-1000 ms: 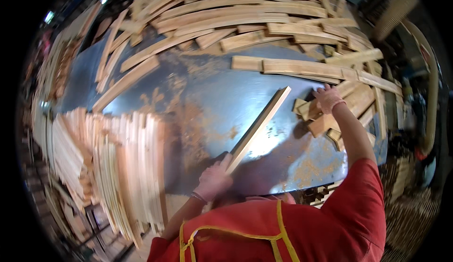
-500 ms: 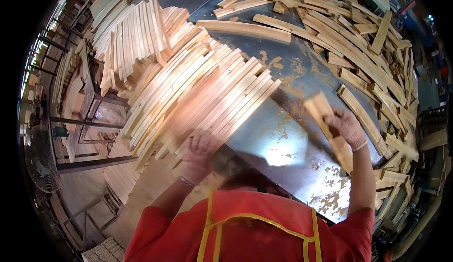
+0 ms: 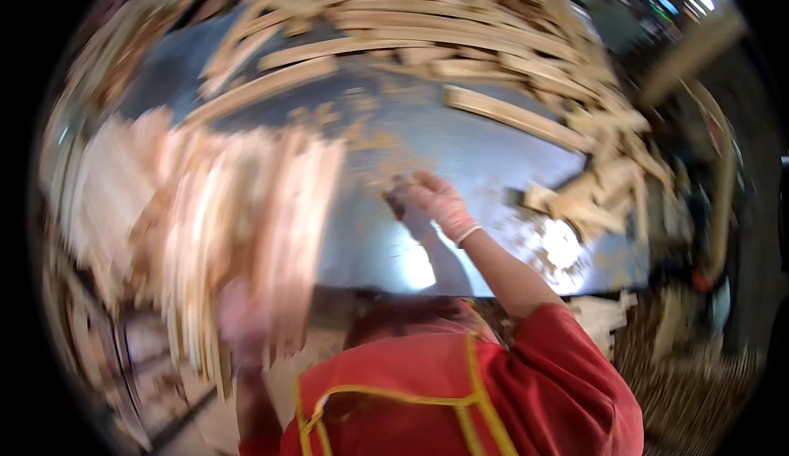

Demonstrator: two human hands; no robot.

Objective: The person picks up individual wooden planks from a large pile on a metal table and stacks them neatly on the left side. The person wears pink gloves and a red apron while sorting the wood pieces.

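Pointing its fingers left over the table [image 3: 370, 238], the right hand [image 3: 444, 205] is too blurred to tell spread from pressed together; the left hand [image 3: 243, 320], fingers also unclear, overlaps the near-left strips [image 3: 300, 209].

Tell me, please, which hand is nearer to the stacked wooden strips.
Left. The left hand is at the near end of the stacked wooden strips; the right hand is over the table, to their right.

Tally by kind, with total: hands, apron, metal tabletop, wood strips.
Person's left hand, right hand: 2
Red yellow-trimmed cloth apron: 1
Flat blue-grey metal tabletop: 1
Long pale wooden strips: too blurred to count
Total without strips: 4
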